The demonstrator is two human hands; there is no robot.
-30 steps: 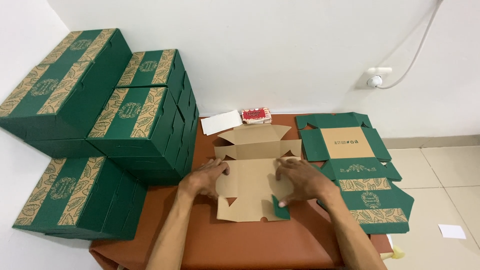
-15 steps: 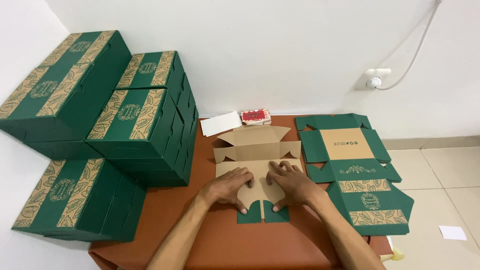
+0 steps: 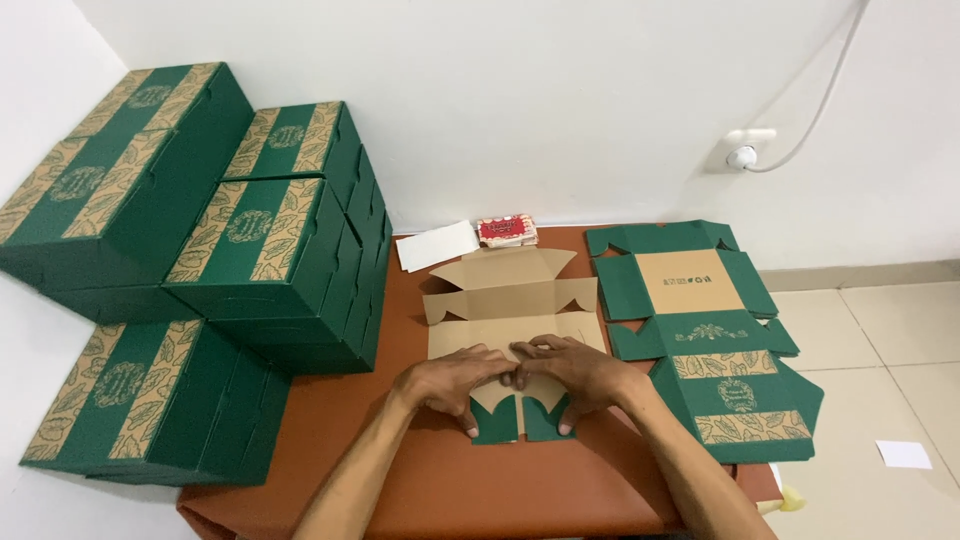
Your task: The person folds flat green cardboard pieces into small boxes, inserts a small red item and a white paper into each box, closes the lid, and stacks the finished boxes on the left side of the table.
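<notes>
A flat cardboard box blank [image 3: 505, 295], brown inside and green outside, lies on the brown table [image 3: 440, 480]. My left hand [image 3: 450, 382] and my right hand [image 3: 575, 372] press down side by side on its near part, fingertips touching at the middle. Two green flaps [image 3: 520, 420] are folded inward under my hands. The far flaps of the blank lie open and flat.
Finished green boxes with leaf-patterned bands [image 3: 270, 240] are stacked along the left, reaching the wall. A pile of flat green blanks [image 3: 705, 330] lies at the right. A white card [image 3: 437, 245] and a small red packet [image 3: 506, 230] rest by the wall. Tiled floor lies at the right.
My hands have slid from the blank's side edges to its middle, folding the near side flaps inward so their green faces show.
</notes>
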